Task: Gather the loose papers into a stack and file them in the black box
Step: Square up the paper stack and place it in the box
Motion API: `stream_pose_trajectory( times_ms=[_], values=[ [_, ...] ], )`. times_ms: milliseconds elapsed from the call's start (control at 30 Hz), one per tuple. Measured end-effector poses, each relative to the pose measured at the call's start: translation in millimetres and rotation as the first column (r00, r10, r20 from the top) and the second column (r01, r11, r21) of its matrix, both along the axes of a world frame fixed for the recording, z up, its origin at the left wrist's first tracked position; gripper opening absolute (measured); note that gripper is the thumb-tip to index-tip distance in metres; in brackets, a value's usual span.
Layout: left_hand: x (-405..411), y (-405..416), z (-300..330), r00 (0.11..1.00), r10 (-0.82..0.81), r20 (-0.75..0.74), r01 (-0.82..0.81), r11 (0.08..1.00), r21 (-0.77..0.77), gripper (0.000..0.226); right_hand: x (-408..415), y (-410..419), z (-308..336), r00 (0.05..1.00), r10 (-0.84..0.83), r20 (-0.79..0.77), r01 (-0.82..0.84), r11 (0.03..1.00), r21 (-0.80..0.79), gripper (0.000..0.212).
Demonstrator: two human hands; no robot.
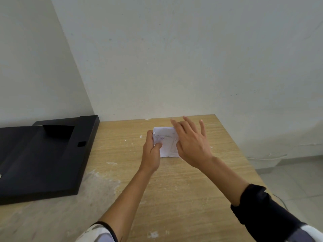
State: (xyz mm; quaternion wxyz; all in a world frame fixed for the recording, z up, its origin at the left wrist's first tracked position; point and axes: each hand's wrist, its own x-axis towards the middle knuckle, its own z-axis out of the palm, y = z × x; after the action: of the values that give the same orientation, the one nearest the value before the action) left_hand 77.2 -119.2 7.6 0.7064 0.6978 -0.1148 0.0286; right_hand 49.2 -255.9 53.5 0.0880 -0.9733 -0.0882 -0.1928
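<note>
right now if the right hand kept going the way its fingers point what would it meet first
Probably the wall behind the table. The right hand points away over the table's far edge, past the papers that the left hand holds; depth is unclear.

Illegible print on the papers (166, 142)

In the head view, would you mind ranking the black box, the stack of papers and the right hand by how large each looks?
1. black box, by far the largest.
2. right hand, fingers spread.
3. stack of papers, gripped by the left hand.
The hand partly covers the papers, so this order is unsure.
</note>
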Motion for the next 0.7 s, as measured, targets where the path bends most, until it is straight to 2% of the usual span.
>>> stream_pose_trajectory(
  times_ms=[167, 267, 367, 433, 533, 633, 700],
  values=[
    [1.3, -3.1, -1.1, 1.0, 0.011, 0.009, -0.011, 1.0, 0.004, 0.043, 3.7, -3.6, -0.4, 0.997, 0.063, 0.04, -0.064, 0.997, 0.039, 0.052],
    [2.6, -2.4, -4.4, 0.999, 0.024, 0.033, -0.026, 0.999, 0.04, 0.049, 8.0, -7.5, 3.1, 0.988, 0.157, 0.014, -0.157, 0.98, 0.125, 0.051],
    [5.0, -2.5, -7.0, 0.997, 0.039, 0.068, -0.045, 0.994, 0.095, 0.038, 15.7, -14.6, 4.5, 0.974, 0.225, -0.012, -0.213, 0.934, 0.287, 0.053],
    [6.0, -2.9, -7.9, 0.994, 0.054, 0.093, -0.064, 0.992, 0.112, 0.03, 19.6, -18.4, 4.3, 0.979, 0.204, 0.029, -0.196, 0.883, 0.427, 0.052],
    [6.6, -2.9, -10.9, 0.988, 0.094, 0.119, -0.108, 0.987, 0.118, 0.023, 20.5, -21.4, 2.0, 0.995, 0.095, 0.025, -0.087, 0.741, 0.666, 0.043],
    [5.9, -4.7, -12.9, 0.986, 0.104, 0.129, -0.118, 0.987, 0.108, 0.019, 15.6, -19.2, -7.9, 0.995, 0.071, -0.066, 0.026, 0.458, 0.888, 0.035],
    [4.9, -7.2, -14.4, 0.985, 0.103, 0.141, -0.118, 0.988, 0.102, 0.019, 10.9, -11.6, -18.5, 0.993, 0.082, -0.08, 0.049, 0.323, 0.945, 0.027]
  ],
)
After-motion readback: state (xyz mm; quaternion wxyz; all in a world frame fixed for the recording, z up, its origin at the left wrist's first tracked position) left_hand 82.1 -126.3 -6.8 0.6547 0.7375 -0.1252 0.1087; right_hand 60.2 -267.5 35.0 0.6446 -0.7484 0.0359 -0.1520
